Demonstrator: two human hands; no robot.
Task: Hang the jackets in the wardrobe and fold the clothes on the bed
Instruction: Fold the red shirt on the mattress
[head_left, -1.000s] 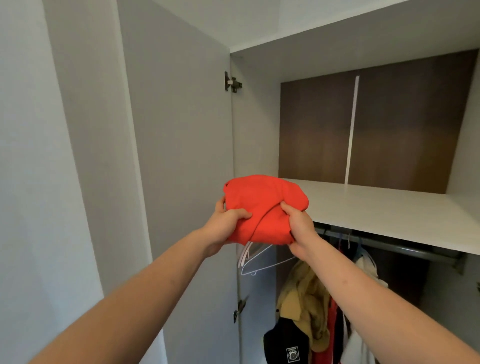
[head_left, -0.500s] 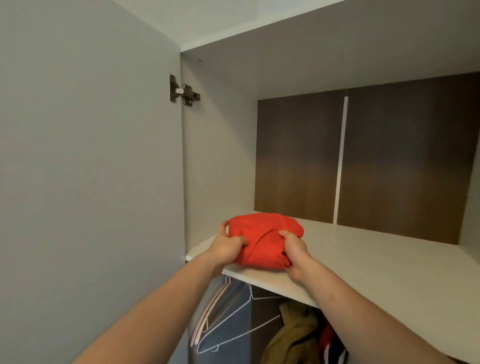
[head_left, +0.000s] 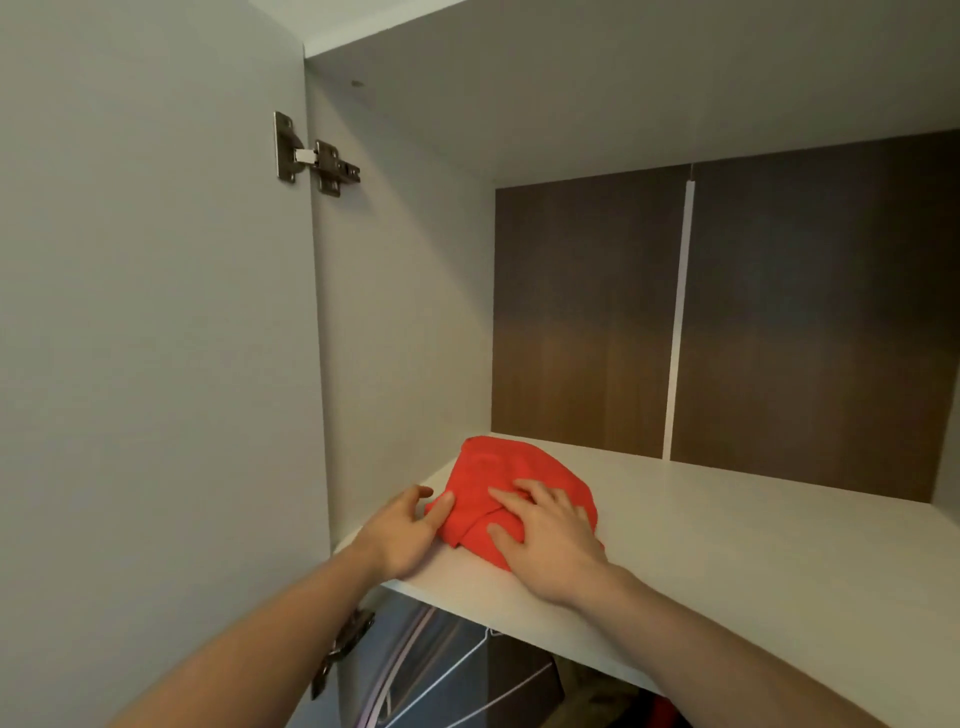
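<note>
The folded red garment (head_left: 511, 486) lies on the wardrobe's top shelf (head_left: 727, 545), near its left front corner. The right hand (head_left: 545, 530) presses flat on it, fingers spread — the left hand (head_left: 402, 535) touches its left edge, fingers straight. Wire hangers (head_left: 467, 670) show below.
</note>
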